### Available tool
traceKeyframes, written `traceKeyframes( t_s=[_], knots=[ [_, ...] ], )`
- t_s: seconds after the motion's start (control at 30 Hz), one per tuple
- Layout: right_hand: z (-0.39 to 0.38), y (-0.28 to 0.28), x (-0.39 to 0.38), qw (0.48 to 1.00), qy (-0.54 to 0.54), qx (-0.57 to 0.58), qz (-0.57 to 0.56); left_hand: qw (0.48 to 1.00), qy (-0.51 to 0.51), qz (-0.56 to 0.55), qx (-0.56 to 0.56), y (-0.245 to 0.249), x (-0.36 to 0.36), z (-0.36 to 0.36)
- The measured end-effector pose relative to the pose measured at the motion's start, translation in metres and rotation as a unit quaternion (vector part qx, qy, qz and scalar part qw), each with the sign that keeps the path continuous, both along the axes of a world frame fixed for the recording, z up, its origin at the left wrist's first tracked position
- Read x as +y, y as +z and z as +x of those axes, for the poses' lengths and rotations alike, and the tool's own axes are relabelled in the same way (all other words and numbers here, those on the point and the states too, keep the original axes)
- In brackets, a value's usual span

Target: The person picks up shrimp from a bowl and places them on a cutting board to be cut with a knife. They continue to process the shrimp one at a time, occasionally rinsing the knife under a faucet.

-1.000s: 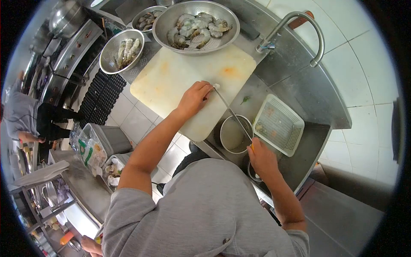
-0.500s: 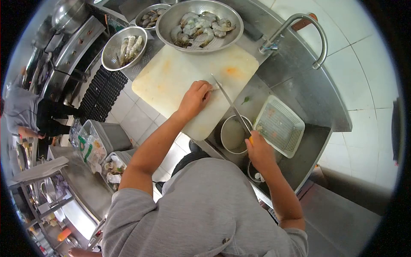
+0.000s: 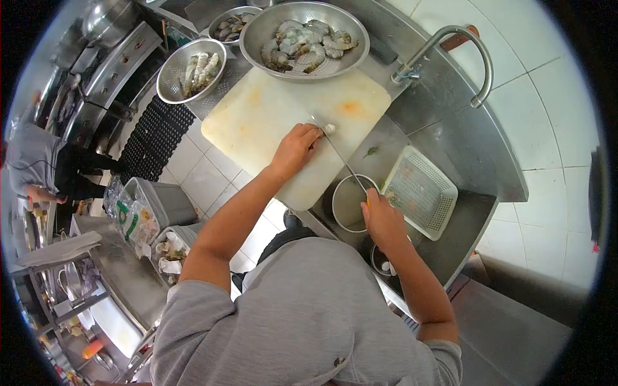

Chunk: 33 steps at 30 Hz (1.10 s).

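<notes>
My left hand (image 3: 297, 152) rests on the white cutting board (image 3: 241, 122), fingers curled and pressed together; whatever lies under them is mostly hidden. A small pale piece (image 3: 329, 129) sits on the board just past the fingertips, too small to name surely. My right hand (image 3: 385, 222) grips a long knife (image 3: 343, 157) by its yellow-orange handle. Its blade reaches over the board's right edge, with the front part between my left fingertips and the pale piece. At the board's far edge stands a large perforated steel bowl (image 3: 254, 58) of peeled-looking grey shrimp (image 3: 299, 40).
A smaller colander (image 3: 168, 87) with several shrimp and a bowl of dark shellfish (image 3: 230, 27) stand at the upper left. Right of the board, the sink holds a white container (image 3: 351, 204) and a plastic basket (image 3: 447, 193) below a curved faucet (image 3: 488, 71). Another person (image 3: 38, 157) stands far left.
The knife has shifted slightly left, its blade now closer to my left fingertips and turned more edge-on. The pale piece now shows on the blade's right side. My left hand has barely moved.
</notes>
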State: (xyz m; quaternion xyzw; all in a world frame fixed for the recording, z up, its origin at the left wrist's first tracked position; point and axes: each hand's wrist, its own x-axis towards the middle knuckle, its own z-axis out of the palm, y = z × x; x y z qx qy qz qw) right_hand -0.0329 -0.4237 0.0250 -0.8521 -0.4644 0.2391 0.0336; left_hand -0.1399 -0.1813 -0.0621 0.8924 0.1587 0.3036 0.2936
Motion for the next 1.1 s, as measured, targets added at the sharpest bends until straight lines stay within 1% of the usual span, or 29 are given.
traceKeyframes(
  t_s=[0.07, 0.2, 0.3, 0.4, 0.47, 0.57, 0.67, 0.77, 0.87, 0.9, 0.97, 1.07, 1.1],
  knots=[
    [0.001, -0.001, 0.001, 1.000, 0.003, 0.002, 0.025, 1.000, 0.006, -0.003, -0.007, -0.001, -0.001, -0.001],
    [0.002, 0.009, -0.017, 1.000, -0.007, -0.006, 0.021, 0.999, 0.047, -0.001, -0.017, 0.004, -0.009, -0.006],
    [0.002, 0.019, -0.037, 1.000, 0.013, -0.012, 0.021, 0.999, 0.033, 0.034, -0.019, 0.000, -0.007, -0.006],
    [0.004, 0.019, -0.043, 0.999, 0.042, -0.028, 0.016, 1.000, 0.030, -0.002, -0.001, 0.001, -0.007, -0.005],
    [0.005, 0.013, -0.044, 0.998, 0.046, -0.027, 0.014, 1.000, 0.025, 0.000, -0.005, -0.001, -0.006, -0.005],
    [0.001, 0.011, -0.019, 1.000, 0.009, 0.002, -0.025, 1.000, 0.020, 0.007, -0.010, -0.005, -0.004, -0.005],
    [0.000, 0.001, -0.002, 1.000, 0.013, -0.001, -0.012, 1.000, 0.023, -0.006, -0.006, -0.006, -0.003, -0.007],
    [-0.001, 0.006, 0.000, 1.000, 0.010, -0.005, -0.009, 0.999, 0.038, -0.014, -0.009, -0.003, -0.007, -0.009],
    [0.001, 0.012, -0.016, 1.000, 0.000, 0.003, 0.010, 0.998, 0.061, -0.015, -0.011, 0.002, -0.011, -0.013],
    [0.001, 0.017, -0.021, 1.000, 0.004, 0.007, 0.000, 0.997, 0.069, -0.016, -0.011, 0.003, -0.013, -0.014],
    [0.002, 0.029, -0.032, 1.000, 0.011, 0.014, -0.019, 0.998, 0.057, -0.004, -0.016, 0.000, -0.012, -0.015],
    [0.003, 0.026, -0.043, 0.999, 0.051, -0.019, -0.001, 0.999, 0.043, -0.005, -0.017, 0.002, -0.010, -0.014],
    [0.003, 0.025, -0.040, 0.999, 0.044, -0.011, -0.015, 0.999, 0.039, -0.010, -0.015, 0.002, -0.010, -0.014]
  ],
)
